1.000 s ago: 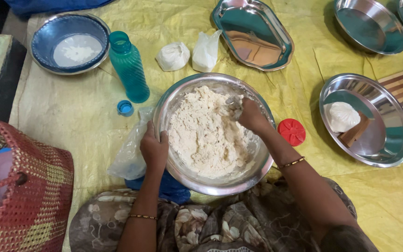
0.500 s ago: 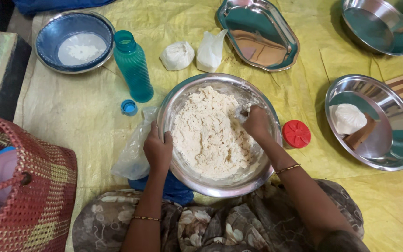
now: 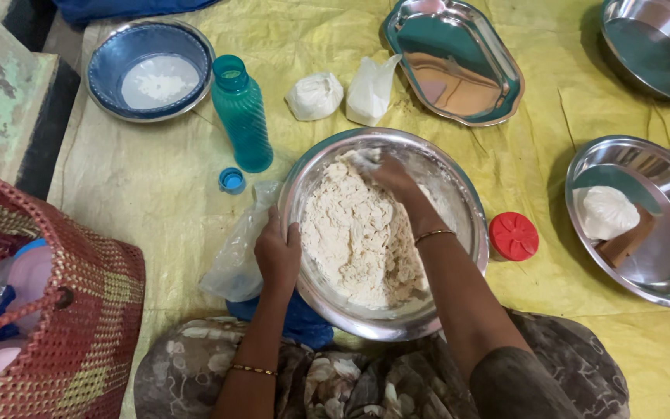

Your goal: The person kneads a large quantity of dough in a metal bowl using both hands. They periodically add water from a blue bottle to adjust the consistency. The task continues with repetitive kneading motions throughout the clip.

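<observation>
In the centre, the right hand (image 3: 385, 172) digs, fingers curled, into crumbly pale dough (image 3: 358, 233) inside the round steel bowl (image 3: 459, 209); the left hand (image 3: 277, 252) clamps its near-left rim. Push hard and that bowl could tip, spilling flour.

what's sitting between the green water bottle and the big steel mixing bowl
In the head view, a small blue bottle cap lies on the yellow sheet between the green bottle and the mixing bowl, beside a clear plastic bag.
</observation>
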